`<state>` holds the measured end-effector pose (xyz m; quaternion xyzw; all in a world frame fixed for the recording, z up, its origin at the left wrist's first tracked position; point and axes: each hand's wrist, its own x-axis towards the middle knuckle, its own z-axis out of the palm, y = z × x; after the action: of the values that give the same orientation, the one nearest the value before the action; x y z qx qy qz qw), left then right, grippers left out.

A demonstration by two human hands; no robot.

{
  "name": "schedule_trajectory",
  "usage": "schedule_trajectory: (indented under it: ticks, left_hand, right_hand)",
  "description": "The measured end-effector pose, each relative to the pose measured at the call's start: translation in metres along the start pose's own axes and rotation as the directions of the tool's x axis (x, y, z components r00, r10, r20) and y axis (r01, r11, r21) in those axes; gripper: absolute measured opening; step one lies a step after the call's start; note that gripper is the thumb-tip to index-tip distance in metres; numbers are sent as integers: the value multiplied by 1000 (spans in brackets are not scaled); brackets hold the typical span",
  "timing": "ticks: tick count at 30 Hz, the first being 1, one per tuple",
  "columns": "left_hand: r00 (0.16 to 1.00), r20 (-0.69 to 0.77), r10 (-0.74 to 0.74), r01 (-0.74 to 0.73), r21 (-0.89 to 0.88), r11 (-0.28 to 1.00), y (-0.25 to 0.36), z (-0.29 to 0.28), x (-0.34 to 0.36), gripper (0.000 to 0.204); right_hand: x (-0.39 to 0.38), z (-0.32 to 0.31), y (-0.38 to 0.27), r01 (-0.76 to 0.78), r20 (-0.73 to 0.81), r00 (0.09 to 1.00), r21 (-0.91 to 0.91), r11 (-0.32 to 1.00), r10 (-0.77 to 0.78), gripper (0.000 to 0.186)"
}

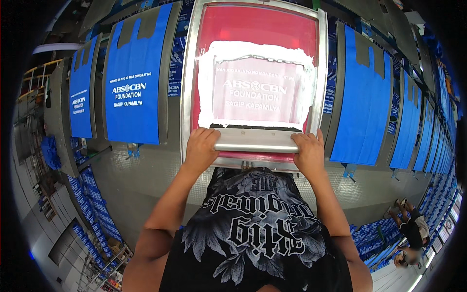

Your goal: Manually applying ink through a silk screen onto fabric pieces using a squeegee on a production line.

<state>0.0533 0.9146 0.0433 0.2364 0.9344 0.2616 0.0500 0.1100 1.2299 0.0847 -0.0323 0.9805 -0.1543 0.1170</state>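
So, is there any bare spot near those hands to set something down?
Grey textured surface lies bare between the left forearm and the blue fabric panels; another grey patch shows right of the right forearm. Bench or floor, I can't tell. It's crowded on the screen-printing frame: white ink, plus the left hand and right hand holding the squeegee.

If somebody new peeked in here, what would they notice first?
Probably the big red see-through screen in a silver metal frame, in the middle, with a messy, bright white painted-looking border on it. Just below, the person's left hand and right hand hold opposite ends of a long silver metal bar. Then come the bright blue rectangular sheets on flat grey boards, lined up on both sides.
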Motion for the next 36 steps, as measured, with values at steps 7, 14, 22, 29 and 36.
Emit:
schedule_trajectory:
  ticks: [7,14,22,29,36]
  left_hand:
    - [983,64,-174,165,126,978,-30,-33,181,34]
    - [966,-257,11,55,249,967,-41,-71,205,55]
    - [605,745,-280,595,-190,781,45,14,-49,46]
    - [681,718,-146,730,-651,207,58,108,-117,38]
    - [699,708,-101,713,-680,168,74,81,-108,38]
  right_hand:
    - [176,-43,47,35,26,999,-269,962,-29,34]
    - [230,-107,37,84,107,992,-97,992,-73,47]
    - [266,-86,65,155,150,979,-86,984,-141,50]
    - [271,-76,19,262,88,964,-123,957,-252,50]
    - [167,-62,-30,176,88,983,-174,969,-162,50]
